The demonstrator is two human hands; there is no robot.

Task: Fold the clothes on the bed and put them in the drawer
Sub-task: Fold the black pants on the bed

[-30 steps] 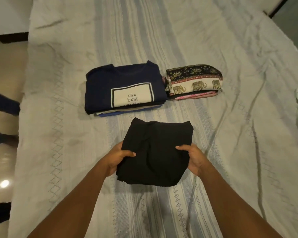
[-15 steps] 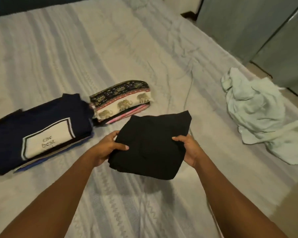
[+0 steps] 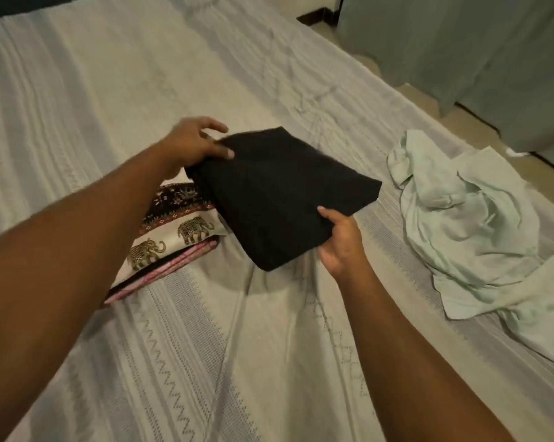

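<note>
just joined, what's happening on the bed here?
A person holds a folded black garment in both hands, left hand at its far corner, right hand at its near edge, above the striped grey bedsheet, partly over the folded elephant-print stack. A crumpled pale green garment lies unfolded to the right.

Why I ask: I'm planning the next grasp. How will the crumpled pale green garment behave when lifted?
Probably floppy: the pale green garment lies in loose crumples on the bed, so it should sag when lifted. Likely light: the fabric looks thin. Pushed, it would probably bunch, not slide.
</note>
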